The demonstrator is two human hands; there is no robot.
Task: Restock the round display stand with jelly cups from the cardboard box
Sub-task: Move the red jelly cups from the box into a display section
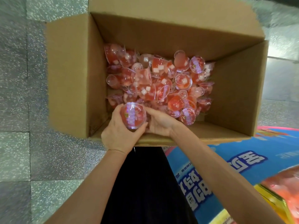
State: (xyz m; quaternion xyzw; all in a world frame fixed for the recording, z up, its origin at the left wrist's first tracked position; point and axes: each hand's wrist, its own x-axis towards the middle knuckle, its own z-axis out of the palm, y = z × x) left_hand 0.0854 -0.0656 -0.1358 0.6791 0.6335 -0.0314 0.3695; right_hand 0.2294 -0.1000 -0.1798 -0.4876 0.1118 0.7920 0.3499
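I am gripping one jelly cup (133, 117) in my left hand (119, 135) while my right hand (157, 122) is reaching, fingers loosely curled, into the cardboard box (72, 75); I judge gathering several before carrying them to the display stand (242, 159) is best. The cups are clear, red-filled with white cubes, and heaped loose.

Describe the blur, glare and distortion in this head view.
Head view: soft overall; the box edges smear raggedly against the floor, wide-angle bending splays its walls; small highlights glint on the cups; the cup in the left hand shows blurred lid print.
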